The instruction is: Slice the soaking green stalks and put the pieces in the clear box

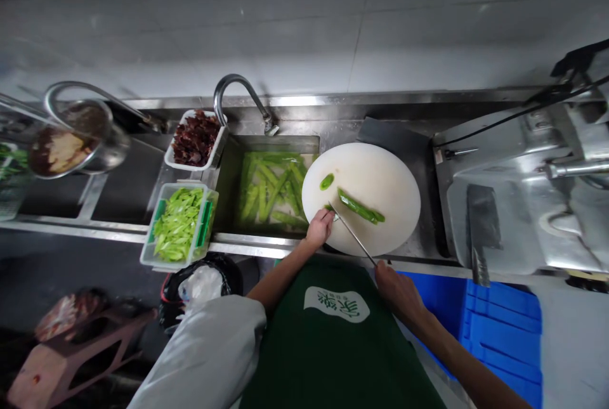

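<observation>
My right hand [392, 281] grips the handle of a knife [356, 235], whose thin blade slants up and left over the round white cutting board [404, 200]. By the blade's tip, at the board's lower left edge, my left hand [320, 227] has its fingers closed. A bit of green shows just beyond those fingers, but what they hold is mostly hidden. A peeled-looking green vegetable stalk [359, 206] lies on the board right of the blade. Above my left hand rests a small oval green slice [327, 181].
Left of the board, a sink [228, 200] holds green stalks [269, 190] in water under a curved faucet [238, 82]. Further left stand a box of green slices [178, 225] and a basket of dark red leaves [196, 138]. A cleaver [483, 219] lies at right; a blue bin [499, 333] is below.
</observation>
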`<act>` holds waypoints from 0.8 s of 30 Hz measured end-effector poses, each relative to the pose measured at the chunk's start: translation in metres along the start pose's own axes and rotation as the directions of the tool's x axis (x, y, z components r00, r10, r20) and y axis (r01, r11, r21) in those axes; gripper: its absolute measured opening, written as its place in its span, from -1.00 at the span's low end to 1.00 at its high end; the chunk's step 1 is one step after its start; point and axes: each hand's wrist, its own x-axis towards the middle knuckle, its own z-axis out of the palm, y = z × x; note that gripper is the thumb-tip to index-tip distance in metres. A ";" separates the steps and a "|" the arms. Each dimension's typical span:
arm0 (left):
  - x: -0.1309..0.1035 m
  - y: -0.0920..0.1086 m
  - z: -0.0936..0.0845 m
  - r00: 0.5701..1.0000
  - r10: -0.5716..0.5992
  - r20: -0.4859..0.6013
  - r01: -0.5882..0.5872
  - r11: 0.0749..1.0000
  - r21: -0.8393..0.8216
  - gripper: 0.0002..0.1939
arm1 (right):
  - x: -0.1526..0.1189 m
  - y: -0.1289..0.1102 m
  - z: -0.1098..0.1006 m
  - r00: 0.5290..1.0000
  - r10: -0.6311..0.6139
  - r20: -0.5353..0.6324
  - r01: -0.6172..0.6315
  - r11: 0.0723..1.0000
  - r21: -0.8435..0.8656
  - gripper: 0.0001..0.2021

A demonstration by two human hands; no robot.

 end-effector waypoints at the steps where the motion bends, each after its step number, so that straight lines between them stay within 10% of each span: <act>1: 0.000 0.000 0.000 1.000 -0.009 0.000 0.009 1.000 -0.016 -0.64 | 0.002 -0.001 -0.001 1.000 -0.002 0.002 0.002 1.000 -0.012 -0.72; 24: -0.007 -0.001 0.009 0.995 -0.090 -0.047 0.082 0.983 -0.161 -0.65 | 0.019 0.001 -0.004 0.999 -0.044 -0.023 0.043 0.998 -0.050 -0.72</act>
